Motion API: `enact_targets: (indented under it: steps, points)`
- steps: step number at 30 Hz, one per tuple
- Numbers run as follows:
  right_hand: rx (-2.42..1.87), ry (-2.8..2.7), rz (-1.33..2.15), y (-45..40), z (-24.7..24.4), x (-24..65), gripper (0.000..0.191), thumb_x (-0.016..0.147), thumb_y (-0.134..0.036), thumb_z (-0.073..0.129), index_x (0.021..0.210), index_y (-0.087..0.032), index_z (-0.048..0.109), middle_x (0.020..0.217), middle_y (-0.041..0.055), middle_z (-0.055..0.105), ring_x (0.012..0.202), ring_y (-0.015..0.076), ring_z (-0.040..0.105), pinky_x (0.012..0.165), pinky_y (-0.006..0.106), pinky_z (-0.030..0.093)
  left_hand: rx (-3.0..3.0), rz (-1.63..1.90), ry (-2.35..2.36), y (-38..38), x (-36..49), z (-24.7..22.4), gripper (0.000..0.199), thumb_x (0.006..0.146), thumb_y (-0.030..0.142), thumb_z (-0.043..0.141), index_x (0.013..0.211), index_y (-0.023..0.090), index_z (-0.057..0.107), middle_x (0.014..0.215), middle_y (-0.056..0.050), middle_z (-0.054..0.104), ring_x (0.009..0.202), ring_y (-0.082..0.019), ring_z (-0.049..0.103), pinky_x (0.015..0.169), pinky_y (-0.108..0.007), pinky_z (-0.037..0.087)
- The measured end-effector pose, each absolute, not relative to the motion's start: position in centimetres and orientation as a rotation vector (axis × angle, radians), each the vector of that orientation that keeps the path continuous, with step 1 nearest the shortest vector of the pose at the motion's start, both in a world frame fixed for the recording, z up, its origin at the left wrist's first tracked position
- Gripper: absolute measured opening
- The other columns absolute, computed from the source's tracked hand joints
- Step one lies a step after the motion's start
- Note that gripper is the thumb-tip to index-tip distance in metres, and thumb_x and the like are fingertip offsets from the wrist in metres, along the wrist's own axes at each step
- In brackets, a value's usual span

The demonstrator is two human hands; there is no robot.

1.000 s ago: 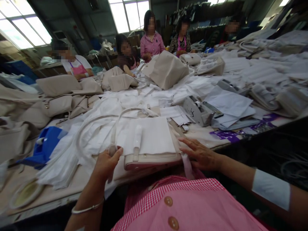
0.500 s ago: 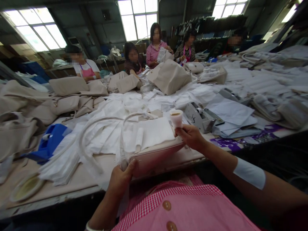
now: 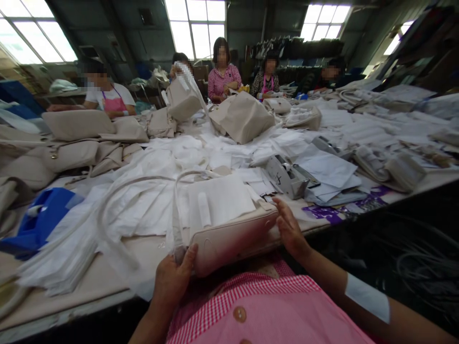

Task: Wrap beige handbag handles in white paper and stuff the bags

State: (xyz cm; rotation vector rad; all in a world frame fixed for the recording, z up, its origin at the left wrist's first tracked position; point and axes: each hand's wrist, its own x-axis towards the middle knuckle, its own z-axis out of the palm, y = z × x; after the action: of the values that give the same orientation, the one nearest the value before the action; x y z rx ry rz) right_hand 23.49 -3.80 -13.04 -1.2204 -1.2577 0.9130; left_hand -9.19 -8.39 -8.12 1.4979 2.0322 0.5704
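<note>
A beige handbag (image 3: 233,241) rests at the table's front edge, its base turned toward me. White paper sheet (image 3: 222,200) and a small white wrapped strip (image 3: 204,209) lie against it. Paper-wrapped handles (image 3: 175,210) curve up on its left side. My left hand (image 3: 174,274) is closed around the bag's left end, thumb on top. Against the right end lies my right hand (image 3: 292,231), fingers stretched out and nothing in its grasp.
White tissue sheets (image 3: 150,162) spread over the table. A blue tape dispenser (image 3: 41,217) stands left; a grey one (image 3: 287,177) stands beyond my right hand. More beige bags (image 3: 77,125) are piled behind. Several co-workers, one in a checked shirt (image 3: 224,79), are across the table.
The white cup-shaped object with a brown top has left my right hand, which now lies open at the bag's end. A co-worker across has raised a bag. My view has shifted right.
</note>
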Motion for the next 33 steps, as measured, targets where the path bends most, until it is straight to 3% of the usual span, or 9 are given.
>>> enact_targets:
  steps: [4, 9, 15, 20, 24, 28, 30, 33]
  points:
    - [-1.360, -1.389, 1.019, -5.5, -14.4, 23.6, 0.047, 0.091, -0.055, 0.048, 0.116, -0.017, 0.058, 0.112, 0.0116, 0.066, 0.104, 0.0267, 0.059, 0.090, 0.038, 0.047, 1.510, 0.681, 2.021, -8.3, -8.7, -7.7, 0.046, 0.078, 0.064, 0.054, 0.068, 0.021, 0.063, 0.064, -0.005, 0.066, 0.070, -0.025, 0.063, 0.066, -0.032, 0.047]
    - [-1.463, -1.502, 0.876, -3.6, -13.2, 23.4, 0.054, 0.089, -0.062, 0.045, 0.113, -0.015, 0.058, 0.103, 0.0114, 0.069, 0.099, 0.0283, 0.061, 0.085, 0.037, 0.048, 1.526, 0.663, 2.080, -8.4, -7.6, -8.5, 0.054, 0.060, 0.066, 0.072, 0.084, 0.018, 0.064, 0.081, -0.011, 0.068, 0.085, -0.035, 0.065, 0.076, -0.041, 0.050]
    - [-1.887, -1.738, 0.782, -2.8, -12.4, 23.2, 0.059, 0.088, -0.069, 0.040, 0.089, -0.015, 0.066, 0.086, 0.0128, 0.071, 0.082, 0.0290, 0.065, 0.071, 0.035, 0.046, 1.641, 0.707, 2.112, -9.2, -7.2, -10.1, 0.043, 0.065, 0.059, 0.071, 0.083, 0.020, 0.066, 0.082, -0.011, 0.068, 0.095, -0.036, 0.063, 0.085, -0.042, 0.047]
    - [-1.923, -1.924, 0.775, -3.1, -12.1, 23.4, 0.061, 0.089, -0.068, 0.039, 0.095, -0.015, 0.069, 0.093, 0.0152, 0.073, 0.089, 0.0306, 0.066, 0.074, 0.036, 0.046, 1.539, 0.663, 2.022, -9.4, -7.6, -10.8, 0.038, 0.073, 0.056, 0.065, 0.086, 0.020, 0.068, 0.082, -0.011, 0.070, 0.094, -0.036, 0.065, 0.086, -0.044, 0.047]
    - [-1.728, -1.927, 0.801, -2.3, -10.5, 25.0, 0.054, 0.090, -0.063, 0.042, 0.098, -0.018, 0.069, 0.092, 0.0107, 0.072, 0.087, 0.0269, 0.064, 0.074, 0.035, 0.046, 1.517, 0.648, 1.965, -9.4, -8.1, -10.7, 0.045, 0.068, 0.059, 0.069, 0.088, 0.018, 0.069, 0.093, -0.013, 0.072, 0.099, -0.036, 0.064, 0.090, -0.044, 0.047]
    - [-1.629, -1.812, 0.810, 0.1, -8.6, 25.6, 0.055, 0.093, -0.060, 0.035, 0.089, -0.018, 0.070, 0.082, 0.0065, 0.070, 0.081, 0.0236, 0.062, 0.072, 0.034, 0.046, 1.513, 0.595, 1.937, -10.0, -8.3, -9.9, 0.042, 0.067, 0.057, 0.071, 0.086, 0.020, 0.072, 0.085, -0.010, 0.073, 0.093, -0.034, 0.066, 0.087, -0.042, 0.048]
    - [-1.630, -1.747, 0.932, 1.3, -7.9, 25.3, 0.054, 0.091, -0.060, 0.038, 0.084, -0.017, 0.071, 0.076, 0.0051, 0.069, 0.074, 0.0217, 0.061, 0.067, 0.032, 0.046, 1.527, 0.593, 1.936, -10.5, -8.6, -9.7, 0.038, 0.069, 0.055, 0.070, 0.082, 0.020, 0.072, 0.081, -0.010, 0.073, 0.089, -0.033, 0.067, 0.085, -0.041, 0.049]
    - [-1.520, -1.557, 1.229, 2.2, -7.4, 25.0, 0.046, 0.086, -0.054, 0.052, 0.101, -0.016, 0.072, 0.083, 0.0056, 0.072, 0.070, 0.0200, 0.061, 0.061, 0.031, 0.045, 1.533, 0.630, 1.899, -11.0, -9.5, -9.7, 0.034, 0.072, 0.052, 0.067, 0.086, 0.021, 0.073, 0.085, -0.008, 0.074, 0.089, -0.030, 0.066, 0.084, -0.037, 0.049]
